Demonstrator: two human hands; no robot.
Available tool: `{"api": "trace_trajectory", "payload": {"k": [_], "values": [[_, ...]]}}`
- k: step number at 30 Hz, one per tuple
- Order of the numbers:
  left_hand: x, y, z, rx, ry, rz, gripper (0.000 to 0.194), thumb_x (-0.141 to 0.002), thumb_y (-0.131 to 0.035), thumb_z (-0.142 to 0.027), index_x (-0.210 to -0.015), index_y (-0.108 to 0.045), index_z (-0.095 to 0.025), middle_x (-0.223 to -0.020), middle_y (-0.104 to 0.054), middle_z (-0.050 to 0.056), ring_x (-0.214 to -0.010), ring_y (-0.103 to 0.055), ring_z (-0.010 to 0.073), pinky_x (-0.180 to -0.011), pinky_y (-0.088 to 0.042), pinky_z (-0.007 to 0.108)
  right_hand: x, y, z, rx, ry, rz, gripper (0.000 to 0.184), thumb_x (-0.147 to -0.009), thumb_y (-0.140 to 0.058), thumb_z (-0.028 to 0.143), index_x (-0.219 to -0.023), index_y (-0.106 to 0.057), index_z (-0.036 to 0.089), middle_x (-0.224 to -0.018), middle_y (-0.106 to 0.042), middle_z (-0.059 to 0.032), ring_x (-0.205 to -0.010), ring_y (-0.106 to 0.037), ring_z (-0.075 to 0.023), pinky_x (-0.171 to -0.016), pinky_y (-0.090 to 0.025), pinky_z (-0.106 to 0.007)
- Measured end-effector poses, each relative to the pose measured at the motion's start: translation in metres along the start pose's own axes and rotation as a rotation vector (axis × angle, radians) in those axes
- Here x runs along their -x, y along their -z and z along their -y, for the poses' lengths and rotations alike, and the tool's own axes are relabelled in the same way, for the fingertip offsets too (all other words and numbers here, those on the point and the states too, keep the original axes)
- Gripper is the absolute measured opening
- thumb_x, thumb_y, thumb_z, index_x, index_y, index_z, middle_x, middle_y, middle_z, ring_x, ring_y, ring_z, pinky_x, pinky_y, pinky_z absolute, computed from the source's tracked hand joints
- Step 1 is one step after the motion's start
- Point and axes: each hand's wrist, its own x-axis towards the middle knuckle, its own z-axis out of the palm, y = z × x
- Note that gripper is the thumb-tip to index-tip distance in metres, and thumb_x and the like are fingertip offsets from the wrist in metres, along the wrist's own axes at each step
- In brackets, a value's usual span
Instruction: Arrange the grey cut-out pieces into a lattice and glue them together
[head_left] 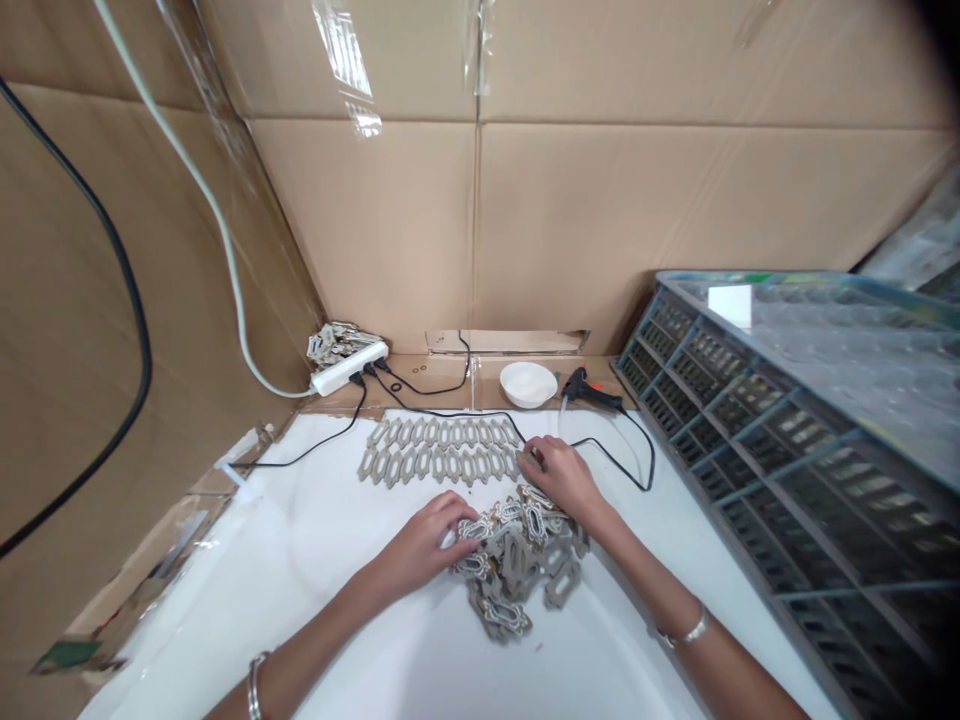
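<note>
Small grey frame-shaped pieces with long oval openings lie in two neat rows on the white table. A loose pile of similar pieces is heaped nearer to me, some showing white patterned faces. My right hand is closed on one grey piece at the right end of the nearer row; its fingers partly cover that piece. My left hand rests at the pile's left edge, thumb and fingers closed around a patterned frame piece.
Behind the rows stand a white bowl and a black glue gun with its cable. A white power strip with plugs sits at back left, beside more stacked pieces. A grey plastic crate borders the right; cardboard walls enclose the table.
</note>
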Motion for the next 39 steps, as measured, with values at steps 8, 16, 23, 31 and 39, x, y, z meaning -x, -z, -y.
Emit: {"api": "trace_trajectory", "payload": {"k": [8,16,23,31,39], "values": [[0.001,0.001,-0.002,-0.016,0.002,-0.003,0.025,-0.093,-0.057,-0.040,-0.110,-0.063,-0.023,-0.105,-0.059,0.004,-0.087,-0.056,0.0162,-0.081,-0.047,0.029,0.003,0.005,-0.007,-0.122,0.019,0.060,0.015,-0.084,-0.053,0.024,-0.088,-0.067,0.020,-0.079,-0.066,-0.0024,-0.074,-0.058,-0.0162,-0.066,-0.037,-0.024],[0.001,0.000,0.001,-0.004,-0.016,-0.007,0.024,-0.093,-0.057,-0.040,-0.108,-0.062,-0.022,-0.104,-0.059,0.005,-0.086,-0.055,0.0164,-0.081,-0.046,0.030,0.000,0.002,-0.011,-0.102,0.050,0.088,0.017,-0.079,-0.056,0.019,-0.090,-0.070,0.020,-0.079,-0.068,-0.0028,-0.076,-0.060,-0.0173,-0.070,-0.038,-0.025],[0.001,0.000,-0.001,-0.015,-0.014,-0.014,0.024,-0.093,-0.057,-0.040,-0.106,-0.062,-0.022,-0.102,-0.060,0.005,-0.085,-0.055,0.0166,-0.081,-0.047,0.030,-0.002,-0.001,-0.009,-0.059,0.031,0.064,0.017,-0.083,-0.053,0.016,-0.086,-0.069,0.020,-0.079,-0.069,-0.0033,-0.075,-0.060,-0.0171,-0.070,-0.038,-0.025],[0.002,0.001,-0.007,-0.094,-0.070,-0.049,0.021,-0.092,-0.057,-0.038,-0.104,-0.062,-0.021,-0.104,-0.061,0.007,-0.094,-0.057,0.0196,-0.083,-0.048,0.032,-0.005,-0.002,-0.007,0.007,-0.016,0.035,0.017,-0.086,-0.053,0.018,-0.083,-0.069,0.021,-0.074,-0.068,-0.0031,-0.074,-0.059,-0.0173,-0.068,-0.036,-0.024],[0.002,-0.005,-0.008,-0.173,-0.090,-0.124,0.019,-0.091,-0.060,-0.036,-0.100,-0.064,-0.020,-0.099,-0.061,0.007,-0.093,-0.057,0.0211,-0.082,-0.049,0.034,-0.007,-0.006,-0.008,0.016,-0.027,0.003,0.016,-0.086,-0.053,0.017,-0.083,-0.069,0.021,-0.072,-0.066,-0.0033,-0.074,-0.058,-0.0179,-0.067,-0.035,-0.025]]}}
